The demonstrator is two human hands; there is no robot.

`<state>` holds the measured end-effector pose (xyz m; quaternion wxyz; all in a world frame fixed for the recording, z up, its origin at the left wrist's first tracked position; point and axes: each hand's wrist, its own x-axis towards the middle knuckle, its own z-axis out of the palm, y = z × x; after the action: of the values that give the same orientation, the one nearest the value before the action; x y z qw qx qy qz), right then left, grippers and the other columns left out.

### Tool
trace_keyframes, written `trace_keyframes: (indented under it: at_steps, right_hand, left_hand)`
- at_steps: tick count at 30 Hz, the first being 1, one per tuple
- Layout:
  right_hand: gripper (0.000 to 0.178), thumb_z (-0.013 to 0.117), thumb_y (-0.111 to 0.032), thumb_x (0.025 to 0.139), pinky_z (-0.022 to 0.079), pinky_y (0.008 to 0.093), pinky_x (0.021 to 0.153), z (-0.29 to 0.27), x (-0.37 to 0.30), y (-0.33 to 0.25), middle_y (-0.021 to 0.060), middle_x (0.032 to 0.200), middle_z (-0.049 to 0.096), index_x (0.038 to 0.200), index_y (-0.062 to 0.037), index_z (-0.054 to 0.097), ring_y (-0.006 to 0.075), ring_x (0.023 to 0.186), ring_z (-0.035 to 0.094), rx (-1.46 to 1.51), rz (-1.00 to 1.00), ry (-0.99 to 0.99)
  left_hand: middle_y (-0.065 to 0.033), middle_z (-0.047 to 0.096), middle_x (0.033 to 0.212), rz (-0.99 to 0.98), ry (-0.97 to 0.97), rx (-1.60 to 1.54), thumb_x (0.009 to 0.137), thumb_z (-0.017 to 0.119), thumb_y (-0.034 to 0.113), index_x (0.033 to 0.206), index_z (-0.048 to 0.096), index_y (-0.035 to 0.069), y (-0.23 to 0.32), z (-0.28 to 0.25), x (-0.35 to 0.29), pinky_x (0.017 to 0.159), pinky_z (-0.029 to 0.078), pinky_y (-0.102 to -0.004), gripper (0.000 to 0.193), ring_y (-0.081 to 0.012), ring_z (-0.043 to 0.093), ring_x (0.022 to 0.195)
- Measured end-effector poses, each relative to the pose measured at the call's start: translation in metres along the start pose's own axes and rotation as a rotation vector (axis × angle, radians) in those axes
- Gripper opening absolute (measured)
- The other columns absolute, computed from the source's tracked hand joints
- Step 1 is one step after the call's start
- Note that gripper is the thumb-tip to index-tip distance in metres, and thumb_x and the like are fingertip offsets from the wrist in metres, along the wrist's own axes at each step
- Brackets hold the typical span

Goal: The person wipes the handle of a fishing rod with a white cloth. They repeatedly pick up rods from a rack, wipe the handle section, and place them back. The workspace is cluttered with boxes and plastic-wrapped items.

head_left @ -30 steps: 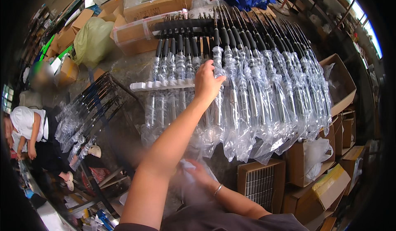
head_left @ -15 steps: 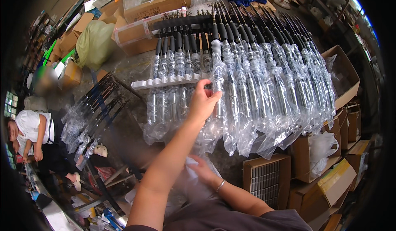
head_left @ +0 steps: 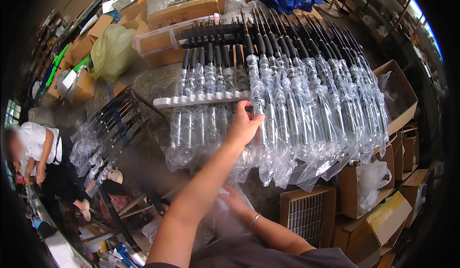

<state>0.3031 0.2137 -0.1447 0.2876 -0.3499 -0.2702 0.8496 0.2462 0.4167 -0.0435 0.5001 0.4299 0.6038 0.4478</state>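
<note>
Many fishing rods in clear plastic bags (head_left: 294,110) stand side by side in a rack, their black foam grips upward. My left hand (head_left: 245,124) is closed at the lower part of a bagged fishing rod (head_left: 257,93), thumb and forefinger at its side. This rod is beside the end of a white notched holder (head_left: 201,99), which lies across several other bagged rods. Lower down, partly behind my left forearm, my right hand (head_left: 237,205) wears a bracelet. Its fingers are at some thin white sheet-like material, mostly hidden.
More bagged rods (head_left: 103,138) lean at the left, near a seated person in a white top (head_left: 36,143). Cardboard boxes (head_left: 373,225) crowd the right side, one holding grey tubes (head_left: 306,215). Further boxes (head_left: 184,11) and a green sack (head_left: 112,52) lie at the back.
My left hand has moved slightly down and right along the bagged rod. The view has shifted a little. My right hand stays low with the white material.
</note>
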Motion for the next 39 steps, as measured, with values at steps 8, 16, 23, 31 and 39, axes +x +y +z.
trace_keyframes:
  at_steps: [8,16,23,31,39]
  right_hand:
    - [0.04,0.052,-0.002,0.092,0.05,0.0261,0.079,-0.006,0.004,0.01,0.0104,0.104,0.064,0.131,0.0009,0.044,0.016,0.093,0.062,0.034,0.013,0.011]
    - [0.027,0.056,-0.006,0.089,0.053,0.0305,0.079,-0.011,0.004,0.02,0.0083,0.106,0.063,0.116,-0.0014,0.054,0.0181,0.093,0.063,0.086,0.051,0.074]
    - [0.035,0.054,-0.009,0.091,0.047,0.0297,0.054,-0.007,0.007,0.008,0.0158,0.09,0.065,0.124,-0.0033,0.046,0.0181,0.061,0.057,0.067,0.017,-0.048]
    - [0.037,0.051,-0.013,0.092,0.046,0.0305,0.054,0.004,0.012,0.008,0.0162,0.089,0.063,0.128,-0.0076,0.044,0.0198,0.062,0.055,-0.055,0.111,-0.048]
    - [0.036,0.056,-0.016,0.091,0.047,0.0296,0.05,0.015,0.017,0.009,0.0175,0.087,0.063,0.125,-0.0084,0.047,0.0197,0.059,0.056,-0.123,0.171,0.017]
  left_hand:
    - [-0.0037,0.057,0.08,0.004,-0.015,0.061,0.084,0.068,0.012,0.125,0.041,0.004,0.001,0.0,0.008,0.062,0.046,-0.0276,0.05,-0.0119,0.056,0.069]
    - [-0.0132,0.06,0.093,0.038,-0.012,-0.15,0.074,0.074,0.017,0.12,0.041,0.003,0.0,0.003,0.003,0.076,0.048,-0.0383,0.058,-0.0239,0.06,0.083]
    - [-0.0185,0.056,0.116,0.486,0.213,0.014,0.08,0.074,0.018,0.132,0.041,0.002,-0.013,-0.102,-0.084,0.081,0.052,-0.0354,0.063,-0.0255,0.061,0.099]
    - [-0.0136,0.06,0.107,0.08,0.684,0.722,0.084,0.065,0.013,0.115,0.058,0.003,-0.139,-0.353,-0.213,0.08,0.051,-0.0351,0.032,-0.0278,0.062,0.095]
    - [-0.0132,0.06,0.117,0.271,0.726,1.167,0.087,0.059,0.007,0.116,0.061,0.004,-0.156,-0.539,-0.15,0.089,0.047,-0.0391,0.029,-0.0321,0.058,0.105]
